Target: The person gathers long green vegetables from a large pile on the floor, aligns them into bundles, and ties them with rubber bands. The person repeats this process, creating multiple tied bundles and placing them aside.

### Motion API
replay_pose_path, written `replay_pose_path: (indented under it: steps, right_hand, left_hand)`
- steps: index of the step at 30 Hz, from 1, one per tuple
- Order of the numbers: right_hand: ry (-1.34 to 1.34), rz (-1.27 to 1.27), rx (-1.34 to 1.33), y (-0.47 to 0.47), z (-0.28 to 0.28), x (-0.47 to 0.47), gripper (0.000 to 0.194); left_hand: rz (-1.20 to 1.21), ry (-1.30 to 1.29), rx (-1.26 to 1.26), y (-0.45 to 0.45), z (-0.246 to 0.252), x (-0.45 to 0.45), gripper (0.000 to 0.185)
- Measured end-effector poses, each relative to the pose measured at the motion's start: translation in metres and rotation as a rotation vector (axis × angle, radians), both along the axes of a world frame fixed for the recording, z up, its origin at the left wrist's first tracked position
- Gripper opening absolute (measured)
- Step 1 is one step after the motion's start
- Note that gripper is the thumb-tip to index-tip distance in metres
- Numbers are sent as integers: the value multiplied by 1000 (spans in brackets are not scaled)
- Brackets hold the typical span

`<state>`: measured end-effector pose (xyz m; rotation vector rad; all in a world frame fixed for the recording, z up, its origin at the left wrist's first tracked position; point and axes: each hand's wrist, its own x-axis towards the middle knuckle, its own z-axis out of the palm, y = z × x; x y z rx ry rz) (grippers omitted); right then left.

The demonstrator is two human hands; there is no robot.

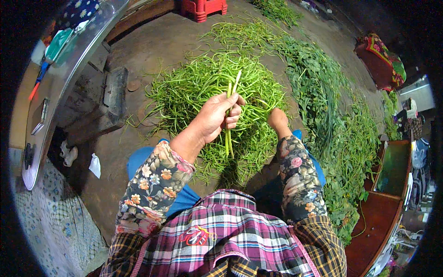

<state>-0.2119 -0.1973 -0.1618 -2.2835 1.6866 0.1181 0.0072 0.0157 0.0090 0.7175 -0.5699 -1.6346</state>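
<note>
A few long pale-green stalks (228, 140) stand upright in my left hand (223, 116), their whitish ends showing above its curled fingers. To the right, my right hand (278, 119) is at the near right side of a large heap of green stems (193, 86). Its fingers point away from me, and a light stem lies at their tips; whether they grip it cannot be made out. The heap lies on the floor in front of my knees. Rubber bands (198, 236) in red, white and yellow rest on my plaid apron.
Leafy greens (311, 79) spread along the right, beside a brown wooden cabinet (373, 214). A table (83, 59) edges the left, with a dark box-like object (116, 90) near its base. A red plastic stool (204, 8) is at the top. White paper (95, 166) lies on the floor.
</note>
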Motion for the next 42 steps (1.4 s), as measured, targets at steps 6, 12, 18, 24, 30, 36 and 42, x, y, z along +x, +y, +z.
replay_pose_path:
  steps: [6, 12, 18, 24, 30, 36, 42]
  right_hand:
    - [-122, 211, -255, -16, 58, 0, 17]
    - [-248, 177, -495, 3, 162, -20, 21]
    - [-920, 8, -406, 36, 265, -61, 22]
    - [-1229, 97, -241, 56, 265, -55, 21]
    - [-1217, 190, 164, 77, 236, -20, 16]
    - [-1205, 302, 637, 92, 210, 30, 17]
    - [-1127, 197, 559, 82, 194, 42, 20]
  left_hand:
    - [166, -210, -22, 4, 5, 2, 26]
    - [212, -190, -28, -6, -3, -5, 24]
    - [187, -378, -35, -8, -4, 0, 26]
    - [246, -334, -51, -11, 7, -1, 28]
    - [240, -296, -70, -16, 4, 6, 25]
    - [24, -340, -88, -15, 2, -17, 32]
    - [-96, -225, -8, -14, -3, -15, 35]
